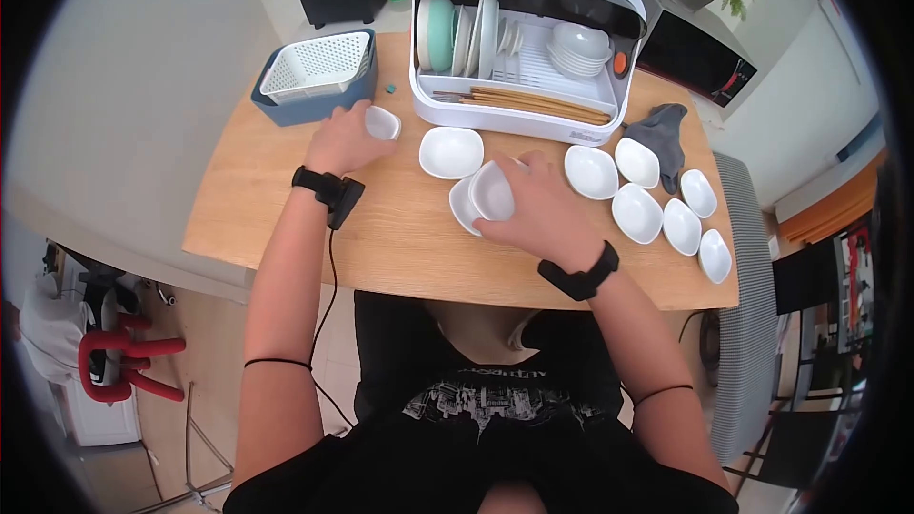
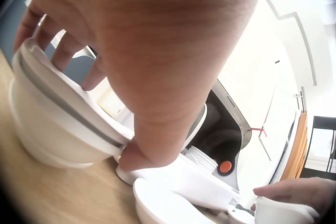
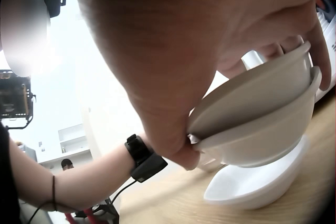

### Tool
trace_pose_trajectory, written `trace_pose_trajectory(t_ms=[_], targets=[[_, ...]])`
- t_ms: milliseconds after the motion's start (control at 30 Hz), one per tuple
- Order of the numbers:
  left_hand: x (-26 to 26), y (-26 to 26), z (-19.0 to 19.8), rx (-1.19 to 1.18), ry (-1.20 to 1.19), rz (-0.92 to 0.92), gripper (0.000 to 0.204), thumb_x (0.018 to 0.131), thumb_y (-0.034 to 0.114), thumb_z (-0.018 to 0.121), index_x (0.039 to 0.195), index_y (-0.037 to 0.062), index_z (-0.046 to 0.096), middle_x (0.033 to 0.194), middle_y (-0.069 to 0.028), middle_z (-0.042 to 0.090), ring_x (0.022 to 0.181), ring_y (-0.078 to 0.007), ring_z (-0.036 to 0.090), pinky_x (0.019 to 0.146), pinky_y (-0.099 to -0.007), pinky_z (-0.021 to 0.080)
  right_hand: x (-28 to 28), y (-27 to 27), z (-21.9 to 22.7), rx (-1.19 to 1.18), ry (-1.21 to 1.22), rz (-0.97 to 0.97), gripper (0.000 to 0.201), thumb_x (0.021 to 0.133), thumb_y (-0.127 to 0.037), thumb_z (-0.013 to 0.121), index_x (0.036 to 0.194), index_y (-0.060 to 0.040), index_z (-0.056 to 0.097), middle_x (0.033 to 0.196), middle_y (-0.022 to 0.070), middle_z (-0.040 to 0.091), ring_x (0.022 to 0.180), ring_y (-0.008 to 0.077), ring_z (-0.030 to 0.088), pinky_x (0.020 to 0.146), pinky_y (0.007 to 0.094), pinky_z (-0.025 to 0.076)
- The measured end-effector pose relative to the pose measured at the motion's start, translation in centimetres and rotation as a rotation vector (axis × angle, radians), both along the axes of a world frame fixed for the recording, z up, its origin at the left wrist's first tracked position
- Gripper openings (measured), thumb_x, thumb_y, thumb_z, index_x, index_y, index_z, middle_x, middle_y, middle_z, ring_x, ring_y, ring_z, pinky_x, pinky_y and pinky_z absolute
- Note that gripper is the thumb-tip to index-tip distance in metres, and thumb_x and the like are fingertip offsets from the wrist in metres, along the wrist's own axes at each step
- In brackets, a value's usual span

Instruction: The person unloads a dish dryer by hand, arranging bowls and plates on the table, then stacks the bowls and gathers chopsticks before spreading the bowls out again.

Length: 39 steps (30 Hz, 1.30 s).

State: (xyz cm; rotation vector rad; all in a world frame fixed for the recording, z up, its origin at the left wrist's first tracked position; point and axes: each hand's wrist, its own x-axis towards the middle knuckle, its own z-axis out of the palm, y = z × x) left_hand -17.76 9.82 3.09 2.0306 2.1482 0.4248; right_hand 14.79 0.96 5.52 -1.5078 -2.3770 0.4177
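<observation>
Near the baskets, my left hand grips nested white bowls by the rim, thumb on one side and fingers across the other. The left wrist view shows these stacked bowls low over the wood. My right hand holds two nested white bowls between thumb and fingers. They are tilted over a single white bowl that sits on the table and is partly covered from above. Between the hands stands another white squarish bowl.
Several white bowls are spread across the table's right side beside a grey cloth. A white dish cabinet with plates, bowls and chopsticks stands at the back. Back left, a white basket sits in a blue bin.
</observation>
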Motion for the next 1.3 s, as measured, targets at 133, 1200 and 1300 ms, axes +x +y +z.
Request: trace_pose_trajectory(t_ms=[133,1200,1300], targets=[[-0.2,0.6,0.2,-0.013,-0.016,-0.007,0.093,0.077,0.052,0.08,0.154,0.0048,0.058,0.139,-0.0307,0.066,0.129,-0.0454,0.065,0.111,-0.0471,0.054,-2.4,0.8,-1.2,-0.043,-0.061,-0.054,0.099,0.078,-0.052,0.084,0.159,-0.0066,0.051,0.138,0.0284,0.056,0.119,0.0478,0.063,0.102,0.0506,0.057],[-0.7,1.2,-3.7,-0.007,0.057,0.023,0.105,0.078,0.047,0.088,0.161,-0.0016,0.047,0.144,-0.0329,0.062,0.136,-0.0493,0.058,0.115,-0.0504,0.05,11.5,4.3,-1.2,0.206,0.082,-0.228,0.099,0.069,-0.034,0.091,0.151,0.0033,0.048,0.136,0.0294,0.058,0.127,0.0478,0.059,0.106,0.0516,0.055],[-0.2,0.7,-3.8,0.081,-0.119,-0.048,0.105,0.078,0.05,0.089,0.158,-0.0048,0.049,0.138,-0.035,0.065,0.136,-0.05,0.059,0.114,-0.0495,0.051,12.0,6.3,-1.8,0.149,0.054,-0.403,0.1,0.071,-0.037,0.091,0.15,0.0055,0.048,0.137,0.0298,0.058,0.128,0.0476,0.058,0.106,0.0507,0.055]])
